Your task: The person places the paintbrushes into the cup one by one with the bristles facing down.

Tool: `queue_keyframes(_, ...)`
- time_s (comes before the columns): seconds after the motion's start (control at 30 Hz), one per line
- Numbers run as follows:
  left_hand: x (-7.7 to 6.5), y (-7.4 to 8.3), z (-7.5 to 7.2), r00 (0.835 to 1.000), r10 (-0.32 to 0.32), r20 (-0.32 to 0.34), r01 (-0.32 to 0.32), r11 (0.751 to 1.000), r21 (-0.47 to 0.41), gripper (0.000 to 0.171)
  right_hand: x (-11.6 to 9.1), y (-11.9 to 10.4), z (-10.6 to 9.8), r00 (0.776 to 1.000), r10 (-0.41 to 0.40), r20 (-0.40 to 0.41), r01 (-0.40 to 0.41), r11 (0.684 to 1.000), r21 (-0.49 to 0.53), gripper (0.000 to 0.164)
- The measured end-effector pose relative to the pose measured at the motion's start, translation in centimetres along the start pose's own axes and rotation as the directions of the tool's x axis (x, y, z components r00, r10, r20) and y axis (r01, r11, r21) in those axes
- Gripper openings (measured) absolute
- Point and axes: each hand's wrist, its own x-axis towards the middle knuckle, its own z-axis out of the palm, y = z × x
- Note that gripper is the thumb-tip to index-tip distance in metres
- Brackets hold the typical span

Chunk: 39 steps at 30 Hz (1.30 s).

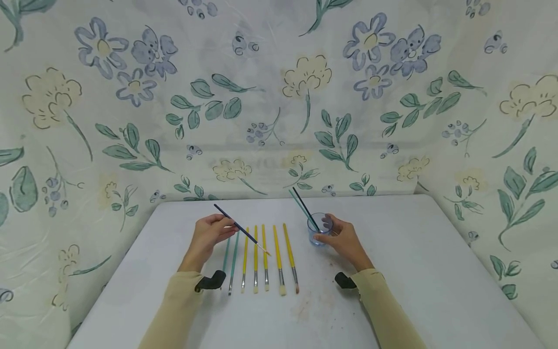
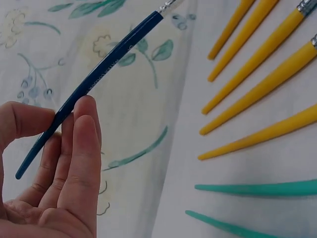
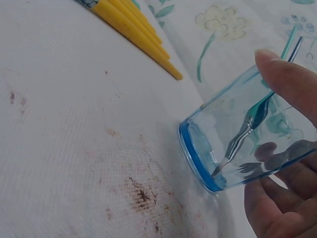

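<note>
My left hand (image 1: 209, 237) pinches a thin dark blue paintbrush (image 2: 104, 72) between thumb and fingertips, its bristle end slanting down to the right over the yellow brushes in the head view. My right hand (image 1: 342, 240) grips a clear, blue-tinted glass (image 3: 233, 129), thumb on the near side and fingers round the other. Inside the glass lean two slim brushes, one green (image 1: 298, 201) and one dark (image 1: 302, 202), their handles sticking out past the rim. In the right wrist view the glass appears tilted, its blue base close to the table.
Several yellow paintbrushes (image 1: 279, 254) and two green ones (image 1: 234, 259) lie side by side on the white table (image 1: 414, 281), bristles toward me. Brownish smudges (image 3: 141, 196) mark the cloth near the glass. A flowered sheet (image 1: 270, 111) hangs behind the table and at both sides.
</note>
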Motion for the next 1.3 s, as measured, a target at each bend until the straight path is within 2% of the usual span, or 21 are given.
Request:
queue_keyframes(0.3,0.1,0.8,1.4,0.999,0.049,0.005,-0.048,0.994,-0.101,0.022,0.0,0.0,0.0,1.000,-0.006,-0.003,0.006,1.000,-0.006,0.090)
queue_keyframes(0.67,0.2,1.9,2.9,0.998,0.061,0.001,-0.060,0.985,-0.163,0.024,0.0,-0.1,0.0,1.000,-0.006,0.001,0.006,1.000,-0.005,0.091)
queue_keyframes(0.8,0.4,2.2,3.5,0.996,0.087,0.025,-0.081,0.977,-0.198,0.022,0.0,-0.1,0.0,1.000,-0.012,0.002,0.012,1.000,-0.007,0.091)
queue_keyframes(1.07,0.5,3.0,4.5,0.988,0.148,0.038,-0.138,0.973,-0.183,0.023,0.0,0.0,0.0,1.000,-0.015,0.004,0.015,1.000,-0.015,0.089)
queue_keyframes(1.3,0.6,3.7,5.7,0.980,0.191,0.062,-0.170,0.954,-0.248,0.022,0.2,0.1,0.1,1.000,-0.005,-0.010,0.004,1.000,-0.021,0.088)
